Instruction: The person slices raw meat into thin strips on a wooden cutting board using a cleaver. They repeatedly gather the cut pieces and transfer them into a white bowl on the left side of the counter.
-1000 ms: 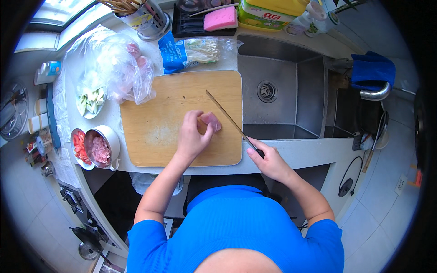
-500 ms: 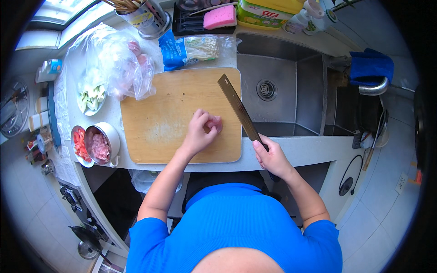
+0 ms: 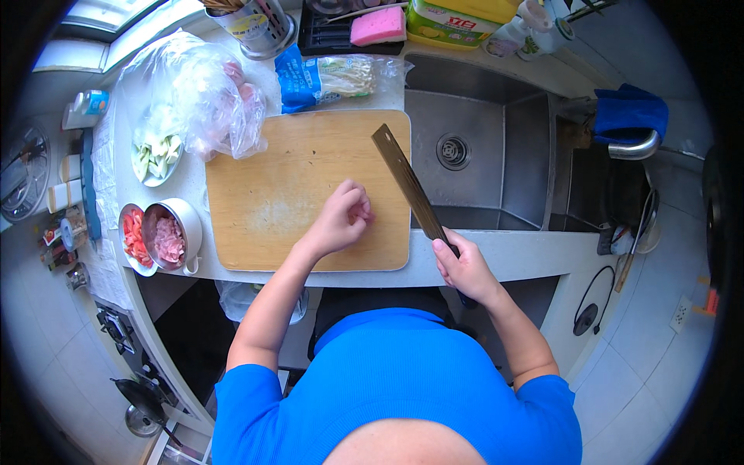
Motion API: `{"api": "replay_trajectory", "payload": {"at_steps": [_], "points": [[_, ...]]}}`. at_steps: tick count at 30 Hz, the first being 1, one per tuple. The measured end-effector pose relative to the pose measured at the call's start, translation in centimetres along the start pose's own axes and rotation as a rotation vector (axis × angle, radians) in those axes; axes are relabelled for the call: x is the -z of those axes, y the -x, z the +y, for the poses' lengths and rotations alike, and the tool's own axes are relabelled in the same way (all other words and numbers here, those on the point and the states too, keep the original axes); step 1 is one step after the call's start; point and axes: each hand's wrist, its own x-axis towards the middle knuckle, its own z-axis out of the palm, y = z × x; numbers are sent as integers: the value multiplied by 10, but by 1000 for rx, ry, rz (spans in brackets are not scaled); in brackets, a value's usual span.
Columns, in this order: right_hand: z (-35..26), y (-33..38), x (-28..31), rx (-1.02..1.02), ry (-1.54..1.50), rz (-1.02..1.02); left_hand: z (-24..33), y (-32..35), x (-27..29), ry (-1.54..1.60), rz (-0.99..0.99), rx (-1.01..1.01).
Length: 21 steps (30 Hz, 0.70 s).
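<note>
Pale counter (image 3: 496,257) spans the view. Steel sink (image 3: 529,139) set into it on the right, drain (image 3: 453,152) visible in its floor. Wooden cutting board (image 3: 271,186) lies flat just left of the sink; pale worn patch near its middle. Clear plastic bag (image 3: 205,101), pink contents showing through, overlaps the board's upper left corner.

Broad-bladed knife (image 3: 408,182): blade slants up and leftward over the board's right edge, handle toward the person. Contact between blade and board: cannot tell. Blue and clear packet (image 3: 301,81) of thin white mushrooms lies just beyond the board's far edge.

Left of the board: white pot (image 3: 189,221) with a side handle, containing pink cut meat (image 3: 168,239). Beside it, a plate (image 3: 144,269) of red pieces (image 3: 134,236); farther back, a plate (image 3: 159,182) of pale green slices (image 3: 159,151).

Left hand (image 3: 346,215) is over the right half of the board, fingers bent and drawn together. Right hand (image 3: 465,267) is in front of the counter edge, fingers wrapped round the knife's dark handle, thumb laid along it.

Smallest item: meat piece (image 3: 370,219), on the board's right half, mostly hidden by the left hand; a pink sliver shows at the fingertips. Whether they pinch it or merely rest against it: cannot tell.
</note>
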Motion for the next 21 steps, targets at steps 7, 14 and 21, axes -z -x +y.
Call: {"api": "replay_trajectory", "payload": {"at_steps": [7, 14, 21], "points": [[11, 5, 1, -58, 46, -13, -22, 25, 4, -412, 449, -300], [25, 3, -18, -182, -105, -83, -6, 28, -4, -469, 337, -341], [24, -5, -25, -185, -25, -99, -21, 26, -44, -352, 555, -121]]}}
